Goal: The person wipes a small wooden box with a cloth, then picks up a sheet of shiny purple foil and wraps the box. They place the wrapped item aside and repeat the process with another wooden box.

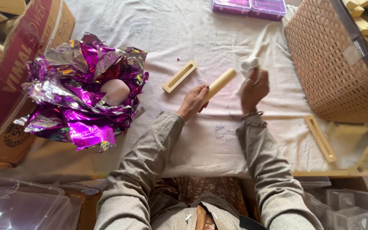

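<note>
The person wears a long-sleeved top of grey-brown cloth with a fine speckled weave, and both sleeves (143,170) reach down to the wrists. The cloth lies in soft folds along the forearms. At the wrist of the right hand (254,89) sit thin metal bangles (252,115). The left hand (194,102) is bare of rings or bands. Below the chest a patterned brown garment (201,187) shows between the arms.

There are two hands: the left hand (194,102) and the right hand (254,90). I count one wooden stick (220,83), one white cloth (251,64), two slotted wooden pieces (179,76) (320,138), one heap of purple foil (81,91), one woven basket (333,64), one cardboard box (26,47) and two purple plastic boxes (231,5) (268,7).
</note>
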